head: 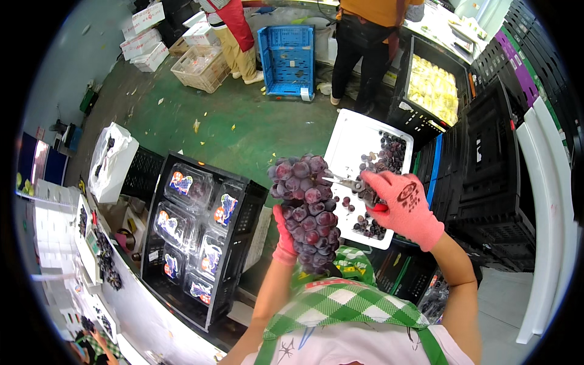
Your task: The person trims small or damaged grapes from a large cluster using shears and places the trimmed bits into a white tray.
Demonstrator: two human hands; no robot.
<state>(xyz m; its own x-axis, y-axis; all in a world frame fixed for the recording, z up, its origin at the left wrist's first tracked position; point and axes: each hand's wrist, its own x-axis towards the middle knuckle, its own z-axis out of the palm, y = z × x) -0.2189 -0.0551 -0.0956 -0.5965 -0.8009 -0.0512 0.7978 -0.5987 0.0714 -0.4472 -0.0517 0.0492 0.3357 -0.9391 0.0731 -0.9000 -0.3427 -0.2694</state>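
Observation:
My left hand (285, 237), in a pink glove, supports a large bunch of purple grapes (310, 210) upright before me; its fingers are mostly hidden behind the fruit. In my right hand (404, 205), also pink-gloved, is a pair of small pointed snips (349, 183), with the tips at the bunch's upper right side. Below and behind the snips lies a white tray (344, 132) with many loose dark grapes (388, 153) along its right part and a few near its middle.
A black crate (232, 264) of clear grape packs stands at left, beside a white counter (155, 315) bearing grapes. At right are stacked black crates (483, 169) and one of yellow produce (433, 89). A blue crate (287, 59) and two people stand ahead.

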